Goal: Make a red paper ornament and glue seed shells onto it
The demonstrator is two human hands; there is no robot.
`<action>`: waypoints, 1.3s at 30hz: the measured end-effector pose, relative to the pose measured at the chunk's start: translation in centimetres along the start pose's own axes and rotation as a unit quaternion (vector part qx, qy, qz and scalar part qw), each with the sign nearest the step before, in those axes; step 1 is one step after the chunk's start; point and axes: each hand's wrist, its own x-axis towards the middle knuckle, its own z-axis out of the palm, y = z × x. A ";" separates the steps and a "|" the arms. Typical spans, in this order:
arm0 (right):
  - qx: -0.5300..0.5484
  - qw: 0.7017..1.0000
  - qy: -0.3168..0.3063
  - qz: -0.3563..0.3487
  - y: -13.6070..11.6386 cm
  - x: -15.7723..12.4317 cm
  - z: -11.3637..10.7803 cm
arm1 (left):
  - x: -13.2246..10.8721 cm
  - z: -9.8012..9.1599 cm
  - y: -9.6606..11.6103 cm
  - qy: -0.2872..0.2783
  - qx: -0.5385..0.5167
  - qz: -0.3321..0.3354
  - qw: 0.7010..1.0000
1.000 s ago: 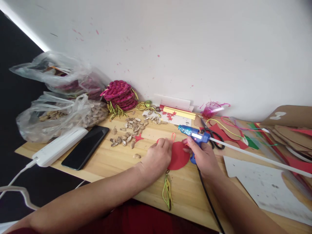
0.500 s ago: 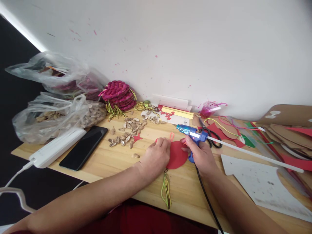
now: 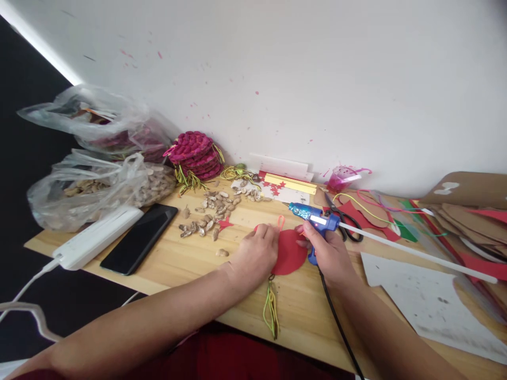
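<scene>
A red round piece (image 3: 291, 254) lies on the wooden table between my hands, with an orange loop (image 3: 281, 221) at its top and a yellow-green tassel (image 3: 271, 311) below it. My left hand (image 3: 258, 252) is closed on the piece's left edge, fingertips pressed together. Wrapped round the handle of a blue glue gun (image 3: 317, 220) is my right hand (image 3: 327, 250), its fingertips close to the piece's right edge. The gun's nozzle points left, and a long white glue stick (image 3: 415, 252) sticks out of its back.
Peanut shells (image 3: 209, 216) and a red star (image 3: 226, 223) lie left of my hands. Farther left are a phone (image 3: 139, 239), a white power strip (image 3: 97, 237) and plastic bags (image 3: 95, 179). Scissors (image 3: 344, 221), a stained white sheet (image 3: 431, 301) and cardboard pieces (image 3: 467, 227) are on the right.
The whole view has shifted slightly, so things appear a little farther right. Both hands keep their hold, with no clear movement over the table.
</scene>
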 end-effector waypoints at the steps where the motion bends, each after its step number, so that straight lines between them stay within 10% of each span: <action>1: -0.003 1.000 0.001 0.000 0.0 0.0 0.0 | 0.0 0.0 0.0 -0.001 0.000 0.000 1.000; 28: 0.016 1.000 0.005 -0.015 -0.1 0.1 0.0 | 0.0 0.0 -0.6 0.011 -0.078 -0.004 0.997; 35: 0.068 0.998 0.005 -0.007 -0.7 0.0 0.3 | -0.3 -0.7 -8.0 0.171 -0.248 -0.132 0.944; 39: 0.069 0.998 0.006 -0.008 -1.1 -0.1 0.3 | -0.2 -2.5 -13.3 0.149 -0.225 -0.256 0.928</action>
